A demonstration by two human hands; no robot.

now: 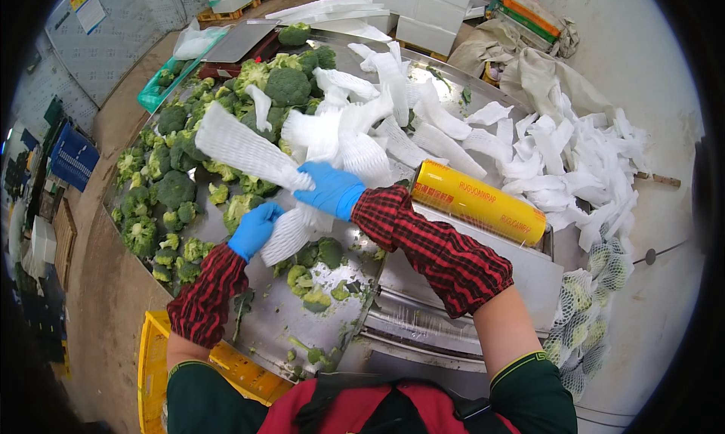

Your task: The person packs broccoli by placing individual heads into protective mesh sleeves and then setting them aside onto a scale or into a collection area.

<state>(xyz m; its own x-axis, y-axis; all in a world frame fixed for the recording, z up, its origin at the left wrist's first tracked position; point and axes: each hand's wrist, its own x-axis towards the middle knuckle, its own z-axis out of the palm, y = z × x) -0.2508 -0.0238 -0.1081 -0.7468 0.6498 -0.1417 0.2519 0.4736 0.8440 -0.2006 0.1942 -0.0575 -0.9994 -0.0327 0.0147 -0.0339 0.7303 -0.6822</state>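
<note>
My right hand (331, 190), in a blue glove, grips a white foam net sleeve (243, 145) at its bunched middle; the wide part of the net fans out to the upper left. My left hand (256, 230), gloved in blue too, has its fingers curled at the edge of the white netting (289, 235) hanging below. Whether its fingers pinch the net cannot be told. Many broccoli heads (175, 190) lie on the metal table (272, 320) to the left and beyond. Cut broccoli pieces (314, 298) lie below my hands. More foam net sleeves (362, 150) are heaped behind my right hand.
At right, a yellow roll of plastic wrap (478, 201) rests on a metal wrapping machine (470, 264). Netted produce (583, 315) stands beyond it. A yellow crate (150, 371) is at lower left, a green basket (153, 94) at upper left, white foam boxes (430, 15) at the back.
</note>
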